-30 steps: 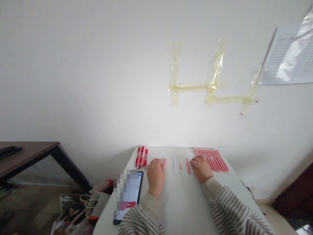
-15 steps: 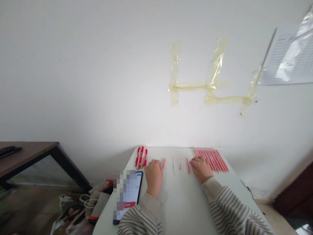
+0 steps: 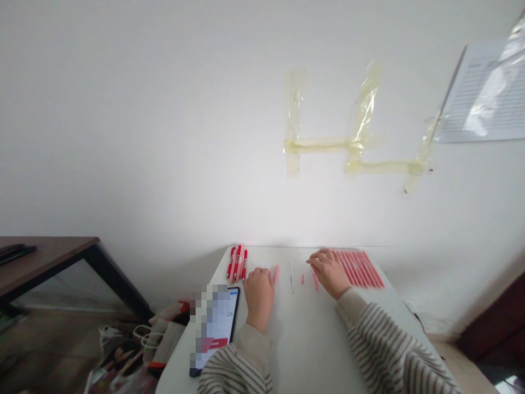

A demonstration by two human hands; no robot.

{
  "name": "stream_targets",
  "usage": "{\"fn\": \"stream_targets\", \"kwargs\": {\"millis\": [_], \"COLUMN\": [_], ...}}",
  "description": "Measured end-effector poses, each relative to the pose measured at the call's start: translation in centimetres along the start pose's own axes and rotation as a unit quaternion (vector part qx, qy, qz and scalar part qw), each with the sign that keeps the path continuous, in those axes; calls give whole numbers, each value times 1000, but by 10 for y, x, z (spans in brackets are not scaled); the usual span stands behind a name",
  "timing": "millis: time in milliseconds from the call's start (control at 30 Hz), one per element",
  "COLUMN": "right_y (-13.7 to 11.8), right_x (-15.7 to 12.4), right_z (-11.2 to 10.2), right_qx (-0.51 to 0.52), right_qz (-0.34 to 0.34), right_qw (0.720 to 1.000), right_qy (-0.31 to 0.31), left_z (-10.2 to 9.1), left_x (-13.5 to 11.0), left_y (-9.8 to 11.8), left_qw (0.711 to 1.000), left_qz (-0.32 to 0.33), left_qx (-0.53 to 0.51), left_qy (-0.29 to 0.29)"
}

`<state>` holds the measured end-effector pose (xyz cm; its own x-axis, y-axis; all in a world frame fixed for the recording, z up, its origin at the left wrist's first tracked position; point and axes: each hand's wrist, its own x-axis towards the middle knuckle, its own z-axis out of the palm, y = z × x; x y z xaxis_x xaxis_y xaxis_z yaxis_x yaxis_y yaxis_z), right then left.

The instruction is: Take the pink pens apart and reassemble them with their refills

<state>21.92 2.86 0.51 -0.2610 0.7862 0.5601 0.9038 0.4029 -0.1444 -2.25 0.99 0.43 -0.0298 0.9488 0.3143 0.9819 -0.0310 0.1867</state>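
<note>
My left hand (image 3: 259, 295) rests on the white table with its fingers curled in, and nothing shows in them. Just to its right lies a pink pen part (image 3: 276, 274). A thin white pen refill (image 3: 292, 278) and a tiny pink piece (image 3: 302, 279) come after it in a line. My right hand (image 3: 330, 272) hovers with fingers stretched leftward over a pink pen barrel (image 3: 315, 280), covering its upper end; whether it touches the barrel is unclear. Beside that hand is a row of pink pen barrels (image 3: 363, 268), partly hidden by it.
Red and pink pens (image 3: 237, 264) are grouped at the table's back left corner. A phone (image 3: 217, 331) lies beside my left forearm. Behind the white table (image 3: 305, 350) stands a wall with yellowed tape (image 3: 320, 145). Bags (image 3: 164, 334) sit on the floor at left.
My right hand has moved left and slightly away from me, off the row's edge and over the pink barrel. My left hand stays put. The number on the phone went from 25 to 26.
</note>
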Motion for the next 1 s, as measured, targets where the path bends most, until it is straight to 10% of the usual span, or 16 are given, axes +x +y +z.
{"fn": "stream_targets", "kwargs": {"millis": [400, 1000], "right_y": [-12, -8], "right_x": [42, 42], "right_z": [19, 29], "right_qx": [1, -1], "right_qz": [-111, -153], "right_qw": [984, 981], "right_qy": [-141, -123], "left_z": [0, 3], "left_x": [1, 1], "left_y": [2, 3], "left_qw": [1000, 999], "left_qz": [-6, -13], "left_qx": [1, -28], "left_qy": [0, 20]}}
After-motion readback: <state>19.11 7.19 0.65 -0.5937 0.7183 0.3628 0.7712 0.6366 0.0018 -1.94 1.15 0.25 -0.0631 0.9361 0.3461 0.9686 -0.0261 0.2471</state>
